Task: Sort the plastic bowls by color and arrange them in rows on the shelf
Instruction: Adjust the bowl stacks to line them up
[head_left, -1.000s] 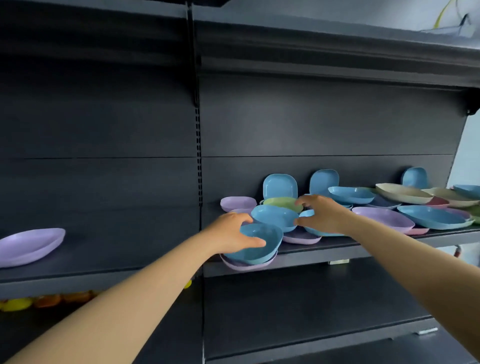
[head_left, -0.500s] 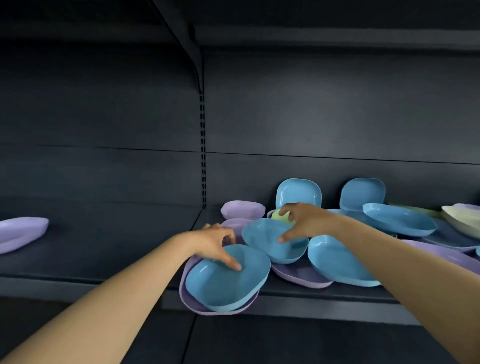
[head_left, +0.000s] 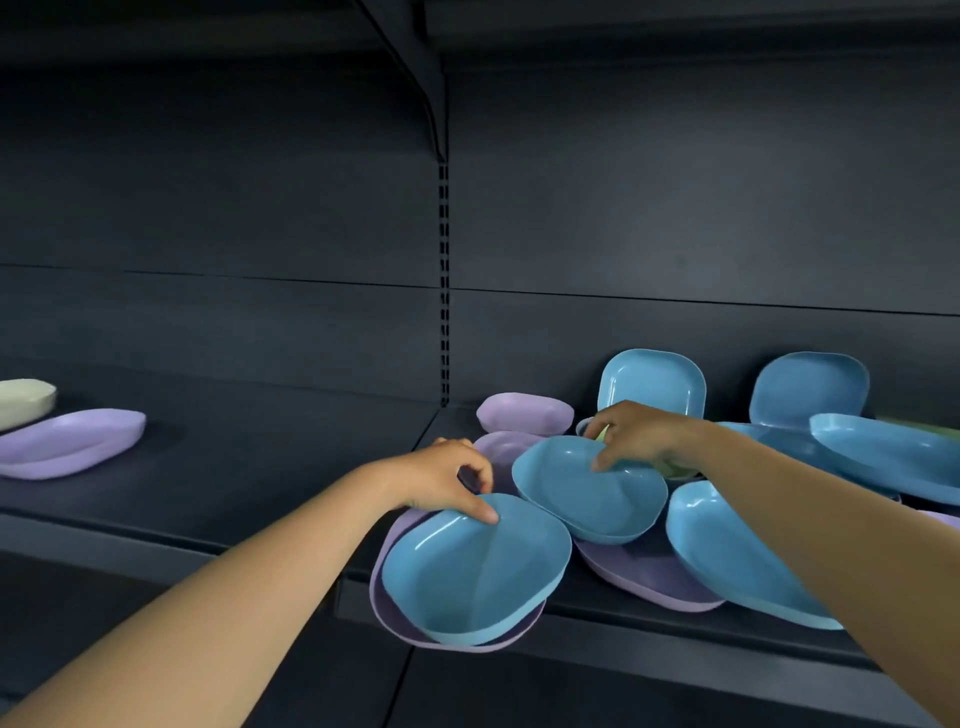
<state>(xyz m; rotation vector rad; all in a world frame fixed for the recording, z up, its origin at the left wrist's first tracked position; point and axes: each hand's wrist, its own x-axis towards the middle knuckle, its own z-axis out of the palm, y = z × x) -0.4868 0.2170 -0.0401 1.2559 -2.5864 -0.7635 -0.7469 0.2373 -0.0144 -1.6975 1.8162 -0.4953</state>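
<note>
A pile of plastic bowls lies on the right half of the dark shelf (head_left: 270, 483). My left hand (head_left: 447, 480) grips the far rim of a blue bowl (head_left: 475, 566) that sits in a purple bowl (head_left: 387, 608) overhanging the front edge. My right hand (head_left: 636, 436) pinches the far rim of a second blue bowl (head_left: 582, 493) just behind it. A green bowl (head_left: 675, 470) is mostly hidden under my right hand. Another blue bowl (head_left: 727, 551) lies under my right forearm. Two blue bowls (head_left: 652, 382) (head_left: 808, 387) lean against the back panel.
On the left half of the shelf lie a lone purple bowl (head_left: 72, 441) and a cream bowl (head_left: 23, 402) at the frame edge. More purple bowls (head_left: 524, 413) (head_left: 644, 574) and a long blue one (head_left: 888, 454) crowd the right side. A slotted upright (head_left: 443, 280) divides the back panel.
The view has come closer and lower over the shelf. Both hands stay on the same two blue bowls, the left one drawn a little toward the front edge. The cream bowl at far left came into view.
</note>
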